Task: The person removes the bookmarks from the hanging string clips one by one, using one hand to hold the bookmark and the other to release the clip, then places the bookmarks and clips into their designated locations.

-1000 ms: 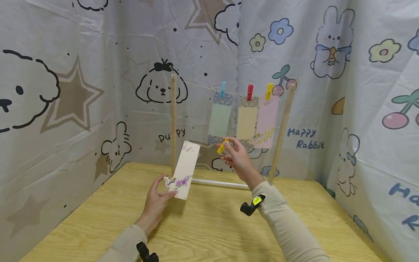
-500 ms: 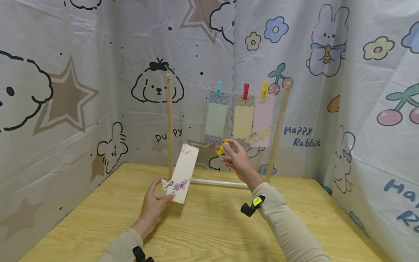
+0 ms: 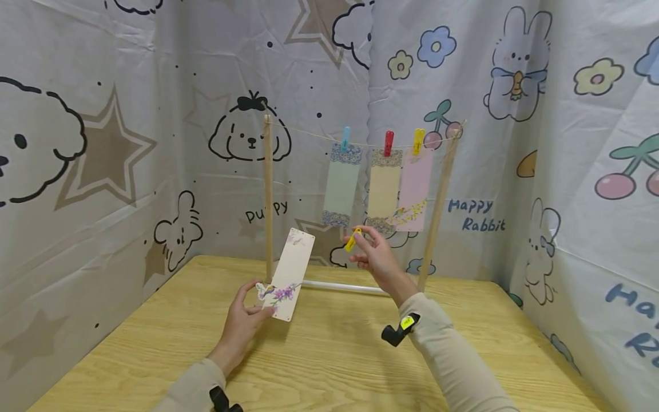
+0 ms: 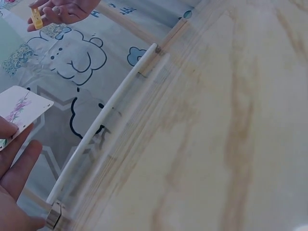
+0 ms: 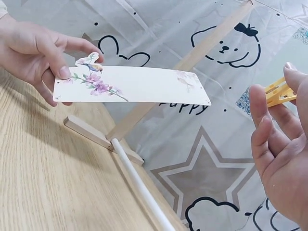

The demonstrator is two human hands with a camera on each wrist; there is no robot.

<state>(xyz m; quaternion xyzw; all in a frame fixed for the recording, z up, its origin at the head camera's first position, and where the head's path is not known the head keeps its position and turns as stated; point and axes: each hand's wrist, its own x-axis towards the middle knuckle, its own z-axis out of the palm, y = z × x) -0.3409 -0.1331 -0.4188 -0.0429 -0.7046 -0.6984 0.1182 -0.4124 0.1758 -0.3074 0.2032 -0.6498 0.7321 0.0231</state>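
Observation:
My left hand (image 3: 241, 320) pinches the lower end of a cream bookmark (image 3: 294, 266) printed with purple blossoms and a small bird. The bookmark is held above the table, its top leaning right; the right wrist view shows its printed face (image 5: 144, 84). Between the thumb and fingers of my right hand (image 3: 380, 260) is a yellow clothespin (image 3: 352, 240), apart from the bookmark. Behind, a string (image 3: 309, 135) carries a green bookmark (image 3: 342, 186) under a blue clothespin (image 3: 346, 139), a yellow bookmark (image 3: 385, 189) under a red one, and a pink bookmark (image 3: 416, 183) under a yellow one.
The string runs between a left wooden post (image 3: 268, 194) and a right wooden post (image 3: 439, 212). A white rod (image 3: 345, 287) joins them low down, by the back of the wooden table (image 3: 329, 355). Printed curtains (image 3: 231, 46) surround the table.
Both hands have dropped slightly and shifted a little right relative to the rack, the bookmark and clothespin still held. The head view has turned slightly. The hanging bookmarks stay on the string.

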